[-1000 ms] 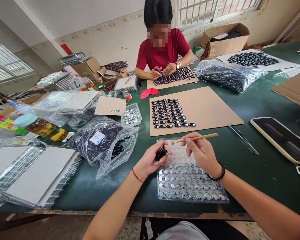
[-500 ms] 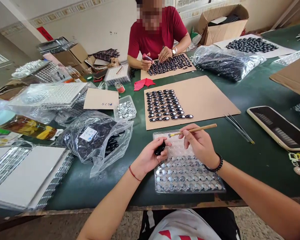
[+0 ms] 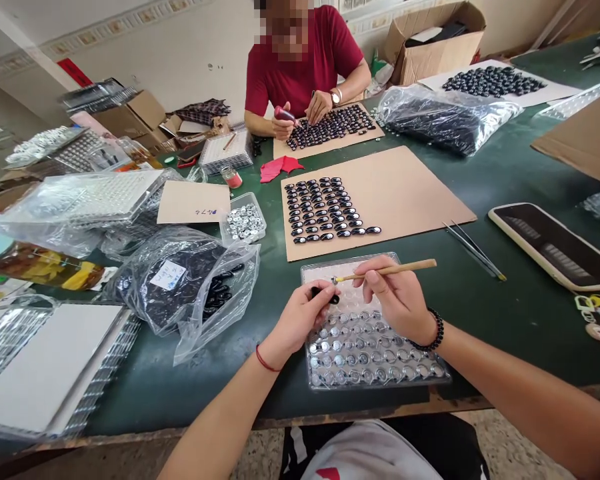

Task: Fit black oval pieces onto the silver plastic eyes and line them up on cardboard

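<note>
black bead (image 3: 325,294) sits pinched in the fingertips of the left hand (image 3: 300,319), just over the clear tray (image 3: 430,373) at the near table edge. the right hand (image 3: 397,300) is closed around a thin brush (image 3: 387,271), and its tip is touching or almost touching the bead. it looks like the step is dabbing the bead with the brush. the next move seems to call for a steady hand and a light touch, so the bead does not slip. the tray holds rows of shiny round bits. farther off, more black beads lie in rows on a brown board (image 3: 420,193). across the table another person (image 3: 300,67) works on beads too.
</note>
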Tool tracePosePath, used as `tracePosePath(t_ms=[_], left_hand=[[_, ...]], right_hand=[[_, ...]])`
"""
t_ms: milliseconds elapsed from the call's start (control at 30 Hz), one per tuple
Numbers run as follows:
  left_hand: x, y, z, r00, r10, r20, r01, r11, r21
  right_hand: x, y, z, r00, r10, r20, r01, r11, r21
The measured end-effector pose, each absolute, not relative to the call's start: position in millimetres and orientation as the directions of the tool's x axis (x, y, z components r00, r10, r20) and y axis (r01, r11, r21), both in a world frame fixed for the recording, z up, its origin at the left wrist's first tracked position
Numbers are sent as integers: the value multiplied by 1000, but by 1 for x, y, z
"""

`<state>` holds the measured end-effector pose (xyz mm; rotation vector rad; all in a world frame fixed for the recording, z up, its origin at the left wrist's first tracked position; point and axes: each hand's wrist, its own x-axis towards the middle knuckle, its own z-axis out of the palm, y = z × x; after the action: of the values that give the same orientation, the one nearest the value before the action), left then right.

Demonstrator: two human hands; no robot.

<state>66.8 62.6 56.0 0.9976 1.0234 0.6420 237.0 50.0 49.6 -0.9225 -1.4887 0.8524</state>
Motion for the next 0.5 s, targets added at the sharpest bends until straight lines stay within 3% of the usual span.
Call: tracePosePath(t_ms=[100,233,500], left_hand=[[68,62,55,303,911,-280,224,218,950],[68,61,53,259,958,-125,266,54,962],[66,61,54,297,953,-62,361,-52,931]], right_hand=[[237,48,49,-86,877,472,128,480,-868],[238,47,50,-127,857,500,177,515,-839],[237,46,54,-274,777,567,300,629,-717]])
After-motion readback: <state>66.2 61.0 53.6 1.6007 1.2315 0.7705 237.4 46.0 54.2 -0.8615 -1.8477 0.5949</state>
